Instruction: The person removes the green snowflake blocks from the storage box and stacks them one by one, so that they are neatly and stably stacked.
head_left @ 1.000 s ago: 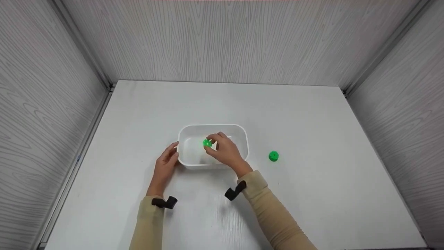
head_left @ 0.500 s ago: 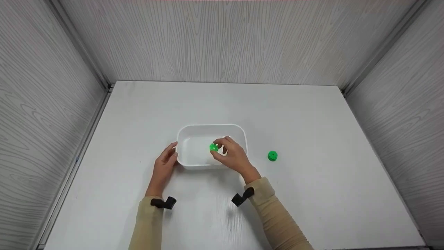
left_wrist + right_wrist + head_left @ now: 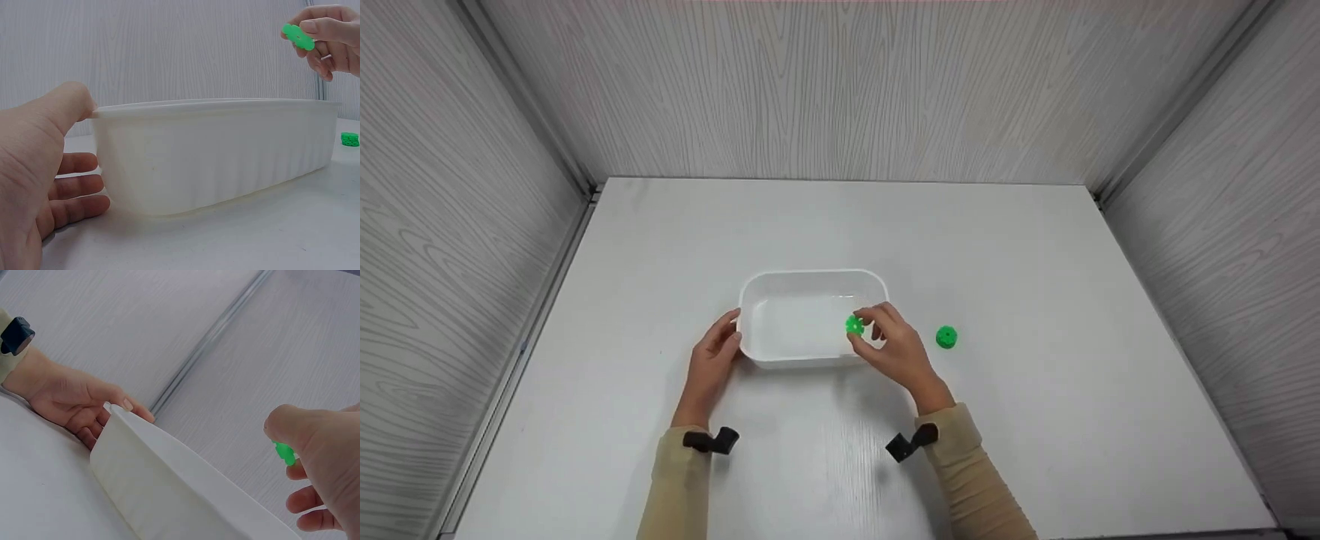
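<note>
My left hand (image 3: pixel 714 366) holds the left end of a white plastic tub (image 3: pixel 813 363), its thumb at the rim and its bent fingers against the outer wall in the left wrist view. Between thumb and forefinger, my right hand (image 3: pixel 897 352) pinches a small green notched plastic building disc (image 3: pixel 853 325) with a hole in its middle. In the head view this disc overlaps the tub's right part; the left wrist view shows the disc (image 3: pixel 298 37) raised above the rim. No other pieces show inside the tub. The right wrist view shows only part of the disc (image 3: pixel 285 453) behind the thumb.
A thicker green piece (image 3: pixel 946 337), like stacked notched discs, lies on the white table (image 3: pixel 1035 420) right of the tub. Grey wood-grain panels (image 3: pixel 840 90) enclose the table at the back and both sides. Each sleeve carries a black wrist camera (image 3: pixel 912 443).
My right hand has moved right and slightly nearer with the green disc, from over the tub's middle to its right part. My left hand stays at the tub's left end.
</note>
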### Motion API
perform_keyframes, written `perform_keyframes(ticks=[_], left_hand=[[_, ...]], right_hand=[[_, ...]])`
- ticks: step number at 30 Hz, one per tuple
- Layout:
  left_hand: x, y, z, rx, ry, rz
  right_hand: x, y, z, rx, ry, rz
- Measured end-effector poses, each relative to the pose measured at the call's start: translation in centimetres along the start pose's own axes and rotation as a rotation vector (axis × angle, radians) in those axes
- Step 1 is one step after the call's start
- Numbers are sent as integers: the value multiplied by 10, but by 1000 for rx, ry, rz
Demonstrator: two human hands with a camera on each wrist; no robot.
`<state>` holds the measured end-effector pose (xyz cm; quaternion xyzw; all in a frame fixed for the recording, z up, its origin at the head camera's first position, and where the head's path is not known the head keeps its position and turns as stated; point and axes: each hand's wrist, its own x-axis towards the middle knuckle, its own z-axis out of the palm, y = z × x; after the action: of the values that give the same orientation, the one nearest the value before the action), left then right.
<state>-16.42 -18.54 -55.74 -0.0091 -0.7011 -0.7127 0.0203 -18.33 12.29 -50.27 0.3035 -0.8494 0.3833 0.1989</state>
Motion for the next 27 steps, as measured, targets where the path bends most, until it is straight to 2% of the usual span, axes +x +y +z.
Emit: perform_keyframes(ticks=[6,19,23,27], left_hand=[[5,-15,-2,5,29,-12],[5,-22,-1,56,45,-2],[5,-22,-1,49,47,4],[4,-22,-1,37,45,-1]], right_hand=[[-20,13,-16,-46,66,56],[-66,51,-43,-65,205,279],[-77,61,-48,-92,216,345],[-82,71,-53,-141,189,408]])
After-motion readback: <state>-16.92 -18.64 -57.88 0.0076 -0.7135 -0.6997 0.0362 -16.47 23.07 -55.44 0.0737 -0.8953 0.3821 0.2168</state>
